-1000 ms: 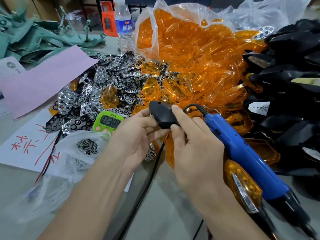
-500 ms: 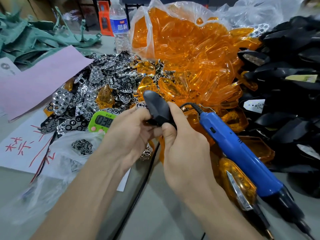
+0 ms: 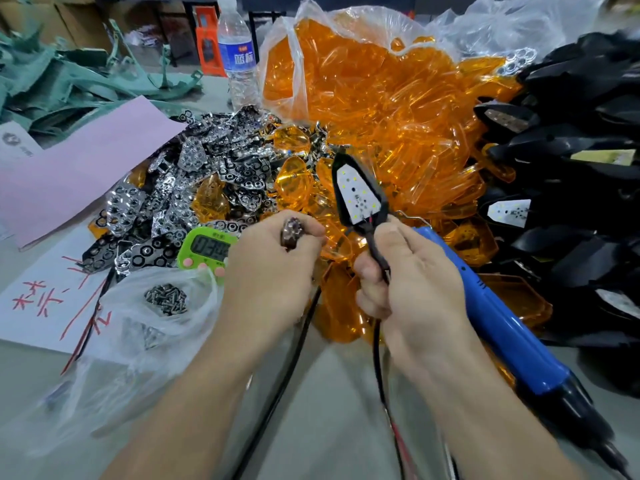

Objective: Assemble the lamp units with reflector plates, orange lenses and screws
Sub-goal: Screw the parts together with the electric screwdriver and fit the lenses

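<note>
Right hand (image 3: 412, 282): lower centre of the frame; the fingers are closed around the black stem and cable of one lamp unit (image 3: 360, 192) and hold it upright, its open face toward the camera.
Left hand (image 3: 273, 278): just left of the right hand; thumb and fingers pinch a small shiny reflector plate (image 3: 292, 233), apart from the lamp unit.
Lamp unit in hand: the white board with its small lights is bare, with no plate, no lens and no screw on it.
Step in hand: I judge it is the first one, to lay the plate on the board.
Left for this unit: orange lens, then screws.
Blue screwdriver (image 3: 485, 306): it lies on the table at the lower right, behind the right hand; no hand touches it.
Screws (image 3: 166, 299): in a clear bag at the middle left.
Reflector plates pile (image 3: 194, 174): centre left, large.
Orange lenses (image 3: 381, 116): a full bag at the upper centre.
Black housings (image 3: 571, 168): a heap at the right edge; many seem to wait.
Overall: much work remains, as I judge.
</note>
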Tool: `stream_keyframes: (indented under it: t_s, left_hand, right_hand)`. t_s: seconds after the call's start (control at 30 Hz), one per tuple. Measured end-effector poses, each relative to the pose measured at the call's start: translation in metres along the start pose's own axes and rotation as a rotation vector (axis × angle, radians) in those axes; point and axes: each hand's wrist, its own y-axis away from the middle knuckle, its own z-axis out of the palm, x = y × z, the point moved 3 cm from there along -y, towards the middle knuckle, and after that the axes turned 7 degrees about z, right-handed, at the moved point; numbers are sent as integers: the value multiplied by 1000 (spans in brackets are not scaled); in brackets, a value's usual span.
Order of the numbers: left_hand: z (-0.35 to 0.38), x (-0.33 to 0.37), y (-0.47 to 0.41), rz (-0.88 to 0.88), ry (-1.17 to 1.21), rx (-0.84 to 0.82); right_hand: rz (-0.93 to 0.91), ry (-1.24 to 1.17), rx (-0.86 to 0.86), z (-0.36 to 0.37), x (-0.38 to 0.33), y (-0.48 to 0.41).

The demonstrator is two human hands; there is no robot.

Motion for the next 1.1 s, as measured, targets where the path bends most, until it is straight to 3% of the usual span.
stream_keyframes:
  t_s: [0.07, 0.2, 0.27, 0.5, 0.7, 1.1]
  left_hand:
    - [7, 8, 4, 72, -78, -18]
    - [10, 9, 4, -82, 549, -34]
    - [8, 14, 5, -31, 644, -42]
    - [-8, 22, 2, 31, 685, 119]
    - [-8, 22, 1, -61, 747, 32]
    - [-6, 21, 1, -33, 611, -52]
  right_hand:
    - [194, -103, -75, -1, -4, 0]
    - [358, -236, -234, 1, -2, 2]
    - [392, -213, -303, 5, 2, 5]
    - [393, -51, -406, 11, 5, 16]
    - [409, 140, -347, 13, 7, 11]
    - [179, 381, -200, 16, 11, 13]
